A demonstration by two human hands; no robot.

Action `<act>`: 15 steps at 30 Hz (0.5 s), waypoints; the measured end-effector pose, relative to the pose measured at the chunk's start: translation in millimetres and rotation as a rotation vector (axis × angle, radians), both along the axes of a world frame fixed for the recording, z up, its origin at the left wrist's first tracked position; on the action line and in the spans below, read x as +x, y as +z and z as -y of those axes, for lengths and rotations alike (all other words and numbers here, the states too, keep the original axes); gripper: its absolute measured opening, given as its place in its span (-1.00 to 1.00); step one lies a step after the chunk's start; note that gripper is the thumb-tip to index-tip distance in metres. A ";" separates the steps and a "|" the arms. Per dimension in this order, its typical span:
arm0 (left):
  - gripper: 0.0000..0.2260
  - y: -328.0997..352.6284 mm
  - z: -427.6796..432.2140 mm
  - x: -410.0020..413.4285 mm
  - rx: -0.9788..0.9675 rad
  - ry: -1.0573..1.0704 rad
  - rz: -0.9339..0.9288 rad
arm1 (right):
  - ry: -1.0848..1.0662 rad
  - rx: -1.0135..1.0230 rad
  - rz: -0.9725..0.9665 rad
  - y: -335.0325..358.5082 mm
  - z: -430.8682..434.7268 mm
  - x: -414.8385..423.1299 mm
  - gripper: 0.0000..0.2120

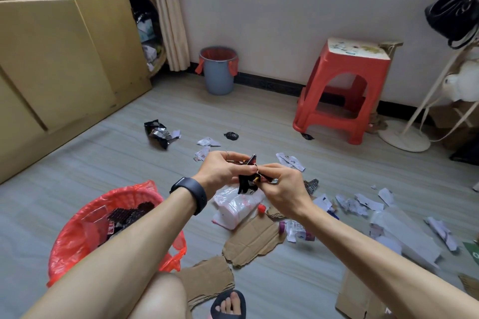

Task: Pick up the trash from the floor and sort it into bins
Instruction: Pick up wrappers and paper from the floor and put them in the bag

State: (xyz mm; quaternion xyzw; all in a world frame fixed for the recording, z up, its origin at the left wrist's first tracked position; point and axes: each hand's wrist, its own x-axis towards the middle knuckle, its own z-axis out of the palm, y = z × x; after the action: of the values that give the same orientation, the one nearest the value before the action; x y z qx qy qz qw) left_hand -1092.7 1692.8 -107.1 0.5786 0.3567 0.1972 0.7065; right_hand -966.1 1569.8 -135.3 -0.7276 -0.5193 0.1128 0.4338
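Head view: left hand (pixel 223 171) and right hand (pixel 282 188) both pinch black wrapper (pixel 247 185), probably foil; fingertip grip may slip, dropping it short of red-lined bin (pixel 64 246).

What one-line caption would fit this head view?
Left hand and right hand pinch a black wrapper over the littered floor, beside a red-lined bin.

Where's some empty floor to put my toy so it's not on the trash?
The floor is bare between the cabinet and the crumpled foil bag, and between the grey bin and the red stool. It is crowded right of the red-lined basket, with cardboard and paper scraps.
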 end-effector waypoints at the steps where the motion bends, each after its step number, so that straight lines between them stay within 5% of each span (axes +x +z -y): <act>1: -0.72 0.2 -1.9 -2.7 0.029 -0.029 -0.028 | 0.014 -0.026 -0.027 -0.5 0.3 -0.5 -0.72; 6: -0.77 -4.1 -32.5 -30.5 0.198 0.015 -0.141 | 0.121 -0.132 -0.115 -1.9 -10.3 -10.2 -0.68; 15: -0.81 -81.7 -72.3 -196.5 0.612 0.510 -0.747 | 0.363 -0.517 0.230 -45.2 -73.6 -66.3 -0.45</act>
State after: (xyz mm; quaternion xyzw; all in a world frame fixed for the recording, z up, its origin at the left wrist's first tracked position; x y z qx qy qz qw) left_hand -1289.2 1765.1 -188.9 0.6836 0.6388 0.2381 0.2606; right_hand -1032.4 1643.4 -180.6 -0.7172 -0.6401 0.2334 0.1462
